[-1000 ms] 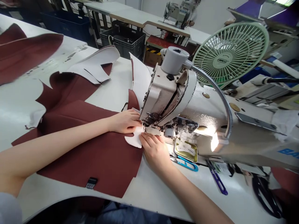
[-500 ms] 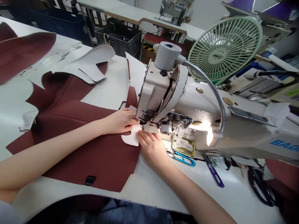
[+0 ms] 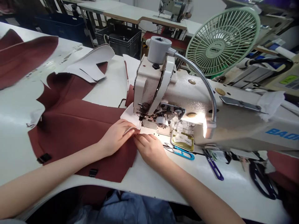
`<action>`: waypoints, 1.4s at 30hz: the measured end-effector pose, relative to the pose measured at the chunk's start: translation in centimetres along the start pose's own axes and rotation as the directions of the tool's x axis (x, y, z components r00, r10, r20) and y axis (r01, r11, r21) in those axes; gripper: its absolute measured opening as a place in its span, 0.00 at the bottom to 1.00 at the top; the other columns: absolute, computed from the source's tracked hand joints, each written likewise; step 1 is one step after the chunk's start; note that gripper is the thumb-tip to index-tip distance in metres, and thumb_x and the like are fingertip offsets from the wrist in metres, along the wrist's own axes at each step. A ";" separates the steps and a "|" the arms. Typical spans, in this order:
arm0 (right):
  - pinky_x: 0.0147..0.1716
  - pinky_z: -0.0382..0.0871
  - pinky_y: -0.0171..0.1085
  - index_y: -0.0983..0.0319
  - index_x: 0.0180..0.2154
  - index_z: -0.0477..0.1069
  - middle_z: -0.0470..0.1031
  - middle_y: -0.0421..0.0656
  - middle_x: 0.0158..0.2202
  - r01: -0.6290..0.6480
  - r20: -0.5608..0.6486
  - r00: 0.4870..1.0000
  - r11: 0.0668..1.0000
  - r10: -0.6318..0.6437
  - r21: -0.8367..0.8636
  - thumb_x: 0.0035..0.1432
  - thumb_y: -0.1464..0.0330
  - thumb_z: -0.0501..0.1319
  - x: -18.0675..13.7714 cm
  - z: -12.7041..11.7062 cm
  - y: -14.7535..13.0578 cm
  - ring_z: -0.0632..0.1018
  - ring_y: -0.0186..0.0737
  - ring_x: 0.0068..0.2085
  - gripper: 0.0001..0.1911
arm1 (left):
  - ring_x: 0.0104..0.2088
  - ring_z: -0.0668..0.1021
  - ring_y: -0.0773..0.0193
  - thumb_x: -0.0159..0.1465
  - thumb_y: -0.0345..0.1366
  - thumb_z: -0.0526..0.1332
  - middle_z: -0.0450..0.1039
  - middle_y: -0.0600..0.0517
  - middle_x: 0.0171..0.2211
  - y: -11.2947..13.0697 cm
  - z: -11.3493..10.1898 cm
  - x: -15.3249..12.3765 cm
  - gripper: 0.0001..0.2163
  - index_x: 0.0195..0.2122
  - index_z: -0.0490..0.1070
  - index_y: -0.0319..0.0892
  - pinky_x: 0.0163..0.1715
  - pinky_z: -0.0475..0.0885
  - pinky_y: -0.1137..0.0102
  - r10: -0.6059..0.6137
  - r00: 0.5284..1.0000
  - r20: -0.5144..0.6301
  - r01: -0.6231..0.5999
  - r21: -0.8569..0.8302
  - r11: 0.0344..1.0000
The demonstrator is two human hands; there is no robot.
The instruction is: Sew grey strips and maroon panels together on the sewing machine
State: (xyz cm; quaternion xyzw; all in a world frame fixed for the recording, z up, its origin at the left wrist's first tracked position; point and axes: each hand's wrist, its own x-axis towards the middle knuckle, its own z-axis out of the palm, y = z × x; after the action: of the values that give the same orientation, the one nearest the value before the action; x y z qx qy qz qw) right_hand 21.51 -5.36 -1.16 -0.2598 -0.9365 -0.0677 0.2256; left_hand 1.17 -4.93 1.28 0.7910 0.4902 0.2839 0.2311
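Observation:
A large maroon fabric panel lies across the table and reaches the sewing machine. My left hand pinches the panel's edge between thumb and fingers, just in front of the needle area. My right hand is closed at the same edge, its fingertips close to the left thumb; what lies under them is partly hidden. A white piece lies beyond my left fingers and runs under the machine head. Two black clips, one a binder clip, grip the panel's near edge.
Blue-handled thread snips and a small metal tray lie right of my right hand. Farther right are purple snips and black-handled scissors. A green fan stands behind the machine. More maroon pieces lie at left.
My left hand has drawn back from the needle toward me and now pinches the edge. The white piece shows farther back. The panel's left part has shifted, bringing a second clip into view.

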 end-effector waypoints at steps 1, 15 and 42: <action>0.36 0.65 0.40 0.67 0.43 0.74 0.78 0.48 0.40 0.028 0.021 0.999 1.000 -0.028 -0.015 0.65 0.78 0.52 0.0 0.1 -0.1 0.74 0.40 0.42 0.13 | 0.47 0.73 0.59 0.72 0.36 0.48 0.76 0.50 0.45 0.1 0.2 -0.1 0.15 0.47 0.74 0.41 0.50 0.70 0.62 0.046 0.999 -0.002 -0.046 0.030 0.998; 0.36 0.70 0.41 0.72 0.50 0.72 0.76 0.56 0.47 -0.023 0.055 0.998 0.993 0.029 -0.112 0.65 0.77 0.50 0.8 1.0 -0.2 0.75 0.46 0.48 0.16 | 0.51 0.71 0.60 0.71 0.32 0.50 0.74 0.49 0.48 -3.0 -0.3 2.7 0.13 0.51 0.71 0.42 0.51 0.70 0.64 0.296 0.946 0.132 -0.309 0.088 0.947; 0.42 0.69 0.41 0.67 0.50 0.73 0.77 0.51 0.50 -0.124 0.051 0.991 0.989 0.120 0.082 0.63 0.73 0.55 0.9 0.1 -0.1 0.75 0.45 0.51 0.15 | 0.39 0.76 0.65 0.70 0.31 0.53 0.78 0.53 0.41 -6.0 -1.1 5.6 0.11 0.45 0.75 0.47 0.38 0.68 0.69 0.618 0.767 0.173 -0.635 0.349 0.689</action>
State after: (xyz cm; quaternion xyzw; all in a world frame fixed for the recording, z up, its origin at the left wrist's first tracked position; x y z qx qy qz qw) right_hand 20.74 -4.98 -0.81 -0.3084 -0.9258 -0.0077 0.2185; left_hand -1.42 2.75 -0.46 0.9456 0.2321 0.2260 -0.0307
